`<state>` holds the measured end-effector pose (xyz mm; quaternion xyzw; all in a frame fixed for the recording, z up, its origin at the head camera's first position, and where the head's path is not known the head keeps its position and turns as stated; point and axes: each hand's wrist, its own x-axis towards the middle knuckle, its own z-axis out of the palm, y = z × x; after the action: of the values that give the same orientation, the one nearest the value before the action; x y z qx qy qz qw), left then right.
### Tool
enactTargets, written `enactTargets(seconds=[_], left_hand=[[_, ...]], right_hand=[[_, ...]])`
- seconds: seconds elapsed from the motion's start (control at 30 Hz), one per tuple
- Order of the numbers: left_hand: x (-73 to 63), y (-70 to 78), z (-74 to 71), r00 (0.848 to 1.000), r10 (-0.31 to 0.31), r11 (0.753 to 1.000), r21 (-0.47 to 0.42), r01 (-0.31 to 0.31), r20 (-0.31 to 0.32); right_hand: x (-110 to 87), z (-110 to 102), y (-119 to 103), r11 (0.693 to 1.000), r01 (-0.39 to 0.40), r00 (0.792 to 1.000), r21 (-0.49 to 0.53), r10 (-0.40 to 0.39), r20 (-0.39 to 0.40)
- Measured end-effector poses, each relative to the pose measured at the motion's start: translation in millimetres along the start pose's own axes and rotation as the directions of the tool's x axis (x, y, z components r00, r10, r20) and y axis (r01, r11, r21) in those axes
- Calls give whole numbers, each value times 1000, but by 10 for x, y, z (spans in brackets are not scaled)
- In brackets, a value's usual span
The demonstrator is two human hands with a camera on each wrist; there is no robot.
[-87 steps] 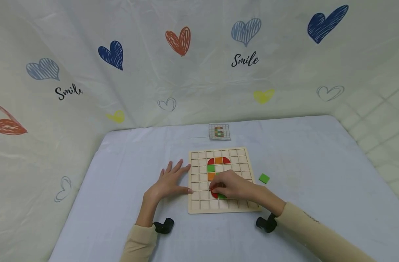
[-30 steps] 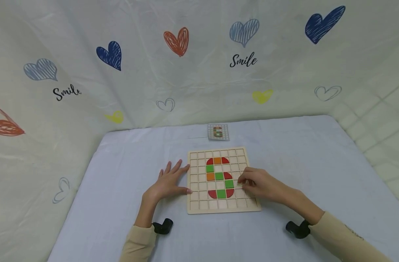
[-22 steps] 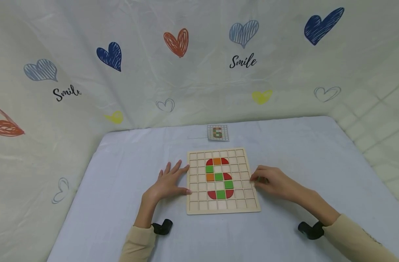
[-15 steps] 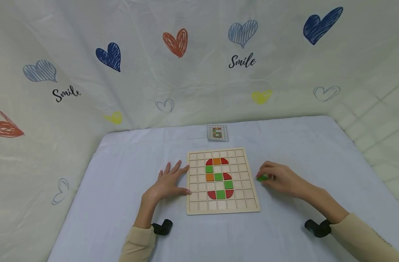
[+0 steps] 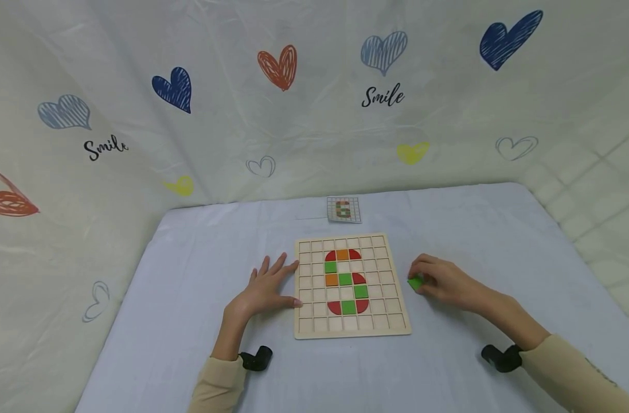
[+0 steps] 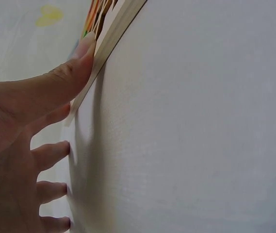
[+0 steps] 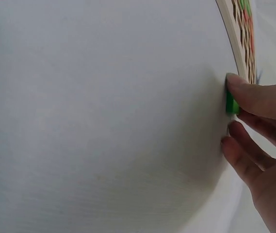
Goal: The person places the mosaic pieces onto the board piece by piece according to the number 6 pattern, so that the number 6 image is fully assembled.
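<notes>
A square wooden grid board (image 5: 314, 326) lies mid-table in the head view. Red rounded, orange and green tiles fill some of its cells in a curved figure. My left hand (image 5: 265, 291) spreads along the board's left side, thumb and index finger touching the edge. In the left wrist view the thumb (image 6: 72, 75) presses on the board's rim. Just right of the board, my right hand (image 5: 445, 281) pinches a green square tile (image 5: 414, 283) low at the table. The right wrist view shows the thumb against this green tile (image 7: 231, 103), the fingers partly behind.
A small card (image 5: 343, 210) printed with a coloured grid figure lies beyond the board, near the table's back edge. White cloth (image 5: 479, 229) covers the table. A pale curtain (image 5: 319, 126) with printed hearts hangs behind it.
My right hand has moved from the board's lower cells rightward to the loose green tile and taken hold of it. A red tile now shows uncovered at the lower left. The left hand stays put.
</notes>
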<state>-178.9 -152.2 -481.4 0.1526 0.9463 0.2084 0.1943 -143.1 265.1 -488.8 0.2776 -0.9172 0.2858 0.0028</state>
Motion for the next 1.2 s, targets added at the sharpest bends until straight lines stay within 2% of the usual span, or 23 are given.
enactTargets(seconds=[0.23, 0.53, 0.83, 1.2], left_hand=[[6, 4, 4, 1000, -3, 1000, 2, 3, -1], [-5, 23, -13, 1000, 0, 1000, -2, 0, 5], [-24, 31, -32, 1000, 4, 1000, 0, -4, 13], [-38, 27, -40, 1000, 15, 1000, -7, -15, 6]], right_hand=[[23, -26, -37, 997, -69, 997, 25, 68, 44], [8, -20, -10, 997, -33, 997, 63, 28, 73], [-3, -72, -34, 984, -142, 985, 110, 129, 113], [1, -73, -67, 972, -161, 985, 169, 150, 80]])
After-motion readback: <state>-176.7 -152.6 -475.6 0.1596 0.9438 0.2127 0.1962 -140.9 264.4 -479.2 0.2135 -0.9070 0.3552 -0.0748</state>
